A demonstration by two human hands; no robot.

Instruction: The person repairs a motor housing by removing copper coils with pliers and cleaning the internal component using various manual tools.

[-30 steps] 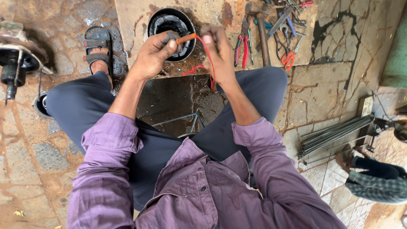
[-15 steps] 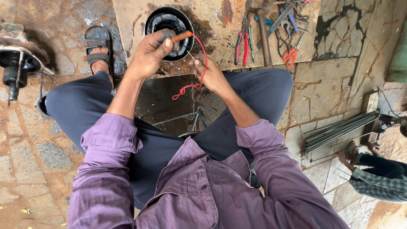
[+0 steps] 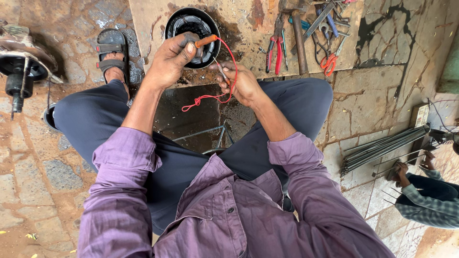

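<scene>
A stone-paved workshop floor [image 3: 43, 177] is being used as the work place, with a stained wooden board [image 3: 248, 28] lying in front of the seated person. The fingers of the left hand [image 3: 172, 59] are closed around a small orange-handled tool [image 3: 206, 41], held up over a round black motor housing [image 3: 191, 26] that is resting on the board. The fingers of the right hand [image 3: 241, 83] are pinched narrowly on a thin metal tip [image 3: 222, 74] and on a red wire [image 3: 224, 71], which is arching from the orange handle down to the right hand and trailing in a curl below it. The step in hand is judged to be the preparing of the wire's end, just clear of the housing. What comes next is likely calling for a steady pinch and for the loose curl being kept out of the way. Pliers [image 3: 276, 40], a hammer [image 3: 299, 33] and scissors [image 3: 330, 59] are lying further out on the board; metal rods [image 3: 382, 148] are stacked at the right, near another person's hand [image 3: 399, 169].
</scene>
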